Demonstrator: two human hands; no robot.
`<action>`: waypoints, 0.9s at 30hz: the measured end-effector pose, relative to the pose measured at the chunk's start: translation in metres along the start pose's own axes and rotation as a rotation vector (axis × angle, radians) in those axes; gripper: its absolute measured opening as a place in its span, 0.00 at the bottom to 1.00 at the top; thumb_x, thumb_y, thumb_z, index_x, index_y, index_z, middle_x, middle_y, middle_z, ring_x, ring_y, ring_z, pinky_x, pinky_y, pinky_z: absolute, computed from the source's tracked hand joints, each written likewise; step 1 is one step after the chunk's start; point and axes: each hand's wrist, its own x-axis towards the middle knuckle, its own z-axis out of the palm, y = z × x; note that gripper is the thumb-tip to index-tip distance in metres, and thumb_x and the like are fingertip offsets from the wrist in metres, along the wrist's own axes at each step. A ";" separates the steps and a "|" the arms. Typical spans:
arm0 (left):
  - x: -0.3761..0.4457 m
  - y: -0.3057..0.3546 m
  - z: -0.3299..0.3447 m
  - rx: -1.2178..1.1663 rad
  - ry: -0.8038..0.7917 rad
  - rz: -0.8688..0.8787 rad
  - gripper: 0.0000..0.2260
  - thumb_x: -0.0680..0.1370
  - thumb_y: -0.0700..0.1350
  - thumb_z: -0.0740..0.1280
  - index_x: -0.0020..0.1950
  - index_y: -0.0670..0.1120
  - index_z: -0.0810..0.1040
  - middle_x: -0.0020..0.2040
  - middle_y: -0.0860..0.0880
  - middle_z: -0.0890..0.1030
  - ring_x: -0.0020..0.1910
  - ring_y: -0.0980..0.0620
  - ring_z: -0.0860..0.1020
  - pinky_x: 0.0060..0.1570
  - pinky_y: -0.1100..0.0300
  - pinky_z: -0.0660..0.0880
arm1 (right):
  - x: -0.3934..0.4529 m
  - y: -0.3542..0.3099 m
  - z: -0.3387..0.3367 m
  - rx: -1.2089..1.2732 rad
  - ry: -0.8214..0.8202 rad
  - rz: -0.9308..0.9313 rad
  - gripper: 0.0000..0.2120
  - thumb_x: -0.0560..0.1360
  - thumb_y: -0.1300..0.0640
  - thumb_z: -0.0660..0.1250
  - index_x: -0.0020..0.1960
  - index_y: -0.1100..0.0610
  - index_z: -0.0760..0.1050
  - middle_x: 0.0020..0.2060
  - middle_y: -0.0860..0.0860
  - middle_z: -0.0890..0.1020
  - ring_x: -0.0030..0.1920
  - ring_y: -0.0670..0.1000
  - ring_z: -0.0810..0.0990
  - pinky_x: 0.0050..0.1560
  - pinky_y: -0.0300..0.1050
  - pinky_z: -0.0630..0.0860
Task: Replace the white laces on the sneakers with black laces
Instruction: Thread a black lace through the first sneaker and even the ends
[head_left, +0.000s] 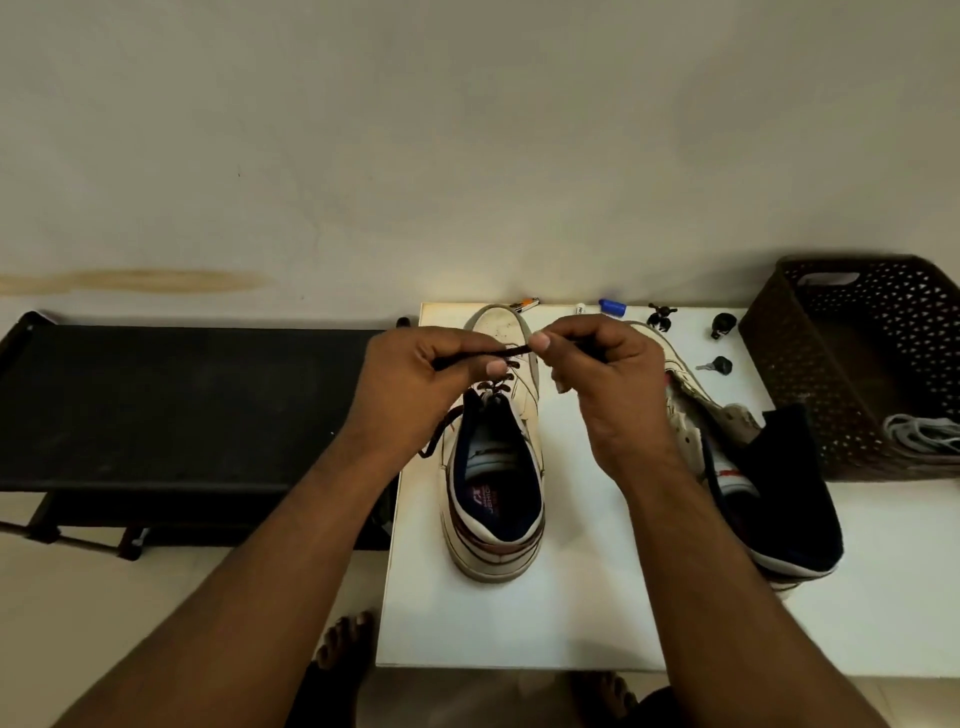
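A: What does the head view show at the centre?

B: A white sneaker (496, 457) stands upright on the white worktop (587, 571), toe toward twelve o'clock. Black lace (488, 355) crosses its upper eyelets, and one loose end trails off the shoe toward nine o'clock.

A: And the hands?

B: The left hand (415, 384) and the right hand (597, 374) hover above the toe. Each has its fingers (540, 343) curled and clamped on the black lace, pinching a short stretch pulled taut between them.

A: Where is the other shoe?

B: At three o'clock from the first, the second sneaker (727, 467) lies tilted, its tongue flopped open, partly hidden by the right wrist. No lace can be made out on it.

A: Anything farther out?

B: A dark perforated basket (831, 364) sits at the worktop's three o'clock edge, with pale laces (919, 436) draped over its near rim. Along the twelve o'clock edge lie small items, among them a key (717, 366) and a blue-capped tube (612, 306). A black bench (182, 405) stands at nine o'clock.
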 end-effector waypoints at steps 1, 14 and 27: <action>0.000 -0.001 -0.002 0.061 0.035 0.038 0.12 0.70 0.39 0.75 0.48 0.54 0.84 0.40 0.59 0.85 0.43 0.61 0.82 0.46 0.71 0.74 | 0.001 0.001 -0.001 0.007 0.016 0.007 0.04 0.69 0.67 0.73 0.40 0.60 0.81 0.30 0.46 0.82 0.30 0.43 0.76 0.33 0.36 0.72; 0.001 -0.008 0.002 -0.136 0.008 -0.067 0.06 0.75 0.36 0.70 0.48 0.46 0.84 0.40 0.49 0.85 0.39 0.49 0.84 0.45 0.56 0.80 | -0.005 0.002 0.008 -0.108 0.120 0.131 0.06 0.75 0.59 0.69 0.39 0.55 0.81 0.30 0.50 0.82 0.30 0.45 0.78 0.33 0.41 0.73; -0.006 -0.011 0.030 0.024 0.119 -0.019 0.06 0.78 0.39 0.68 0.52 0.45 0.83 0.45 0.55 0.83 0.46 0.62 0.81 0.47 0.72 0.74 | -0.035 0.014 0.030 -1.001 -0.164 0.211 0.04 0.74 0.50 0.66 0.46 0.51 0.74 0.46 0.51 0.81 0.48 0.54 0.79 0.43 0.42 0.71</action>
